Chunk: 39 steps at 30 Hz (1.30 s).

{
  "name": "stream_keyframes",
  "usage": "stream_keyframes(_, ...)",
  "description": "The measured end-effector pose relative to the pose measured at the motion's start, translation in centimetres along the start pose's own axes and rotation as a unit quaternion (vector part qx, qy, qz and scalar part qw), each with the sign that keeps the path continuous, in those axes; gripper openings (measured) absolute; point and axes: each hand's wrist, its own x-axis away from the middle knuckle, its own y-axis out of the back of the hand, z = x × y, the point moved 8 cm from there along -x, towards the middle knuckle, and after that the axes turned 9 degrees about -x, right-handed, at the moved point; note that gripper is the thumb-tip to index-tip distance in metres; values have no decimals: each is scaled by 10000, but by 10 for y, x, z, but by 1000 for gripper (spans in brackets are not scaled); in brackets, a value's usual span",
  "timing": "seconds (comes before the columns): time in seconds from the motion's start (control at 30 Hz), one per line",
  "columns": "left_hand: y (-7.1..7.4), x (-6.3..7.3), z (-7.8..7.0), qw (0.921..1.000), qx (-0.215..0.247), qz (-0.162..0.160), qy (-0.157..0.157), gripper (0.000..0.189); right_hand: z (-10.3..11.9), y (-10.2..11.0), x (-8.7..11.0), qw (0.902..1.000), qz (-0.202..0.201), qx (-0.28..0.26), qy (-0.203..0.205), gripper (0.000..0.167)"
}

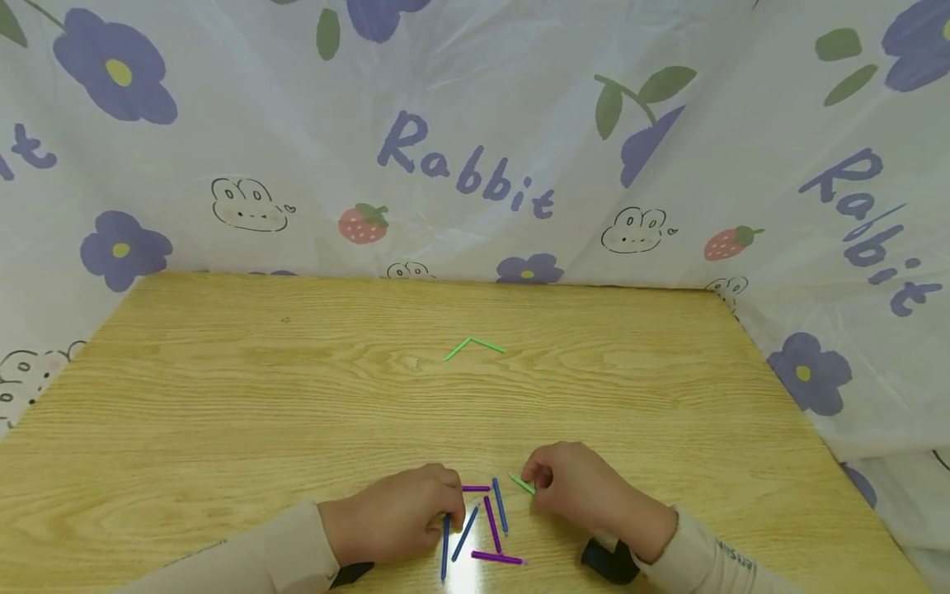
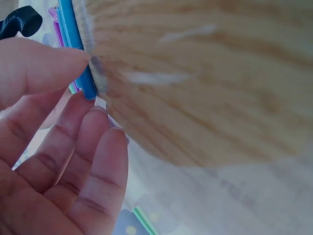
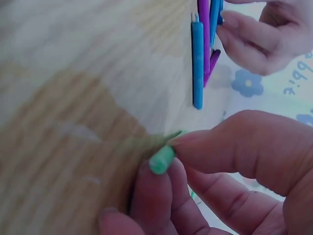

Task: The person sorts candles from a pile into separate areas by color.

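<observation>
Glossy wood-grain table (image 1: 260, 412), smooth plastic-looking sticks (image 1: 500, 506)

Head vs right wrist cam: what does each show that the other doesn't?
Only head: the cream sleeves and black wrist gear.
Only right wrist: the rounded end of the green stick, hidden in head by the right hand.
Both: that hand pinching the stick, the left hand, blue sticks, purple sticks and the wooden table.

Head view forward-down, 2 wrist close-ups
</observation>
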Motion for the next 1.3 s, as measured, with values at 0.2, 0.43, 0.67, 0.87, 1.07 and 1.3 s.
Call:
stream_keyframes(0.2,1,1,-1,9999,-88,-64,-43,25,-3,15,-11,9996,-234,-179,-21,16)
stream_keyframes(0.43,1,0,-1,9999,-76,-59,-46,24,-3,31,-32,9985,-536,36,42,15)
stream_keyframes(0.67,-1,-1,0,10000,-55,-4,-36,24,-3,43,-53,9975,-686,81,122,15)
stream_keyframes(0.87,-2,-1,0,9999,-116,42,-36,25,0,52,-72,9965,-792,239,143,17)
stream_keyframes(1.07,-2,-1,1,9999,-117,108,-5,24,5,62,-88,9949,-902,406,191,16)
stream_keyframes(1.3,-1,0,-2,9997,-222,-53,-106,25,9,69,-106,9937,-954,551,184,20)
